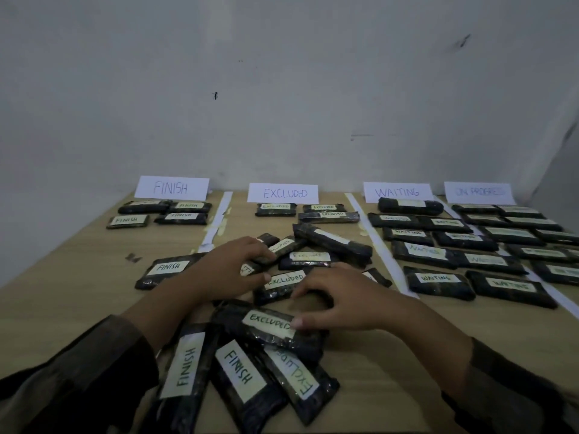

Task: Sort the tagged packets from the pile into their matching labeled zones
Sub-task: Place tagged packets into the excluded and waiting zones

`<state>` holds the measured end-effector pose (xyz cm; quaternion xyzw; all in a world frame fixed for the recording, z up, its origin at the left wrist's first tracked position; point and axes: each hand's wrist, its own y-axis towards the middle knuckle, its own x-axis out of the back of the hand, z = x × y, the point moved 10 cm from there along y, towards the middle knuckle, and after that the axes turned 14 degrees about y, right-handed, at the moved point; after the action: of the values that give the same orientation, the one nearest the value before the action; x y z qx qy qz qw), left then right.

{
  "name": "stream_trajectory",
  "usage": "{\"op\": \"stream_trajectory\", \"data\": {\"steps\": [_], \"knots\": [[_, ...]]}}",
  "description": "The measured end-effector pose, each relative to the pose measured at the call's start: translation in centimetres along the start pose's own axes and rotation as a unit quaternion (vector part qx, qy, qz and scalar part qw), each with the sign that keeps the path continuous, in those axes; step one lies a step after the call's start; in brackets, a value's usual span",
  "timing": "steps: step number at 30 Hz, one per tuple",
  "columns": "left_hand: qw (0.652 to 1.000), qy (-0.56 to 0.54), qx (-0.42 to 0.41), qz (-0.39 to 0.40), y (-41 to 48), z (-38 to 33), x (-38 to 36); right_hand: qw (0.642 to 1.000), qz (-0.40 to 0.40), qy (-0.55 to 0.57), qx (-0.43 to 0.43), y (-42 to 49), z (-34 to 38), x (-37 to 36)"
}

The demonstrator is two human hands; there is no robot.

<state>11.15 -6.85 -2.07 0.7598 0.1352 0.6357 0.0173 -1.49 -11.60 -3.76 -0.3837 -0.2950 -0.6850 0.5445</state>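
My right fingers (301, 291) are spread and arched. Their tips rest on one EXCLUDED packet (282, 281) while the thumb touches the tag of a nearer EXCLUDED packet (266, 322), so they hold nothing yet. My left fingers (258, 245) curl over the end of a slanted packet (286, 244) in the pile (238, 371), and I cannot tell whether they truly grip it. To do this well, I would commit each hand to a single packet and pinch it by its long edges so the tag stays readable. I would then lift it clear of its overlapping neighbours and carry it to the zone under the EXCLUDED sign (283, 193) at the back of the bench (391, 355). Outward, the right hand (347, 297) is palm-down and domed, and the left hand (228, 267) palm-down and lower. Both forearms converge on the pile from the left sleeve (78, 380) and right sleeve (517, 386).
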Motion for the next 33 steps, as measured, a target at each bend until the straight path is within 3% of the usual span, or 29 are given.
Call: {"op": "stream_trajectory", "data": {"steps": [9,16,28,33], "knots": [[0.995,-0.092,0.011,0.021,-2.8,0.9,-0.1,0.999,0.016,-0.032,-0.01,0.3,0.9,-1.8],[0.989,-0.109,0.026,0.097,-3.6,1.4,-1.6,0.997,-0.072,-0.024,0.022,0.2,0.5,-0.3],[0.989,-0.137,0.061,0.004,-1.4,2.7,0.9,0.979,-0.155,-0.115,0.064,1.7,0.7,1.8],[0.983,-0.135,0.101,-0.079,-0.7,5.1,2.9,0.976,-0.168,-0.126,0.056,3.9,0.3,3.7]]}}
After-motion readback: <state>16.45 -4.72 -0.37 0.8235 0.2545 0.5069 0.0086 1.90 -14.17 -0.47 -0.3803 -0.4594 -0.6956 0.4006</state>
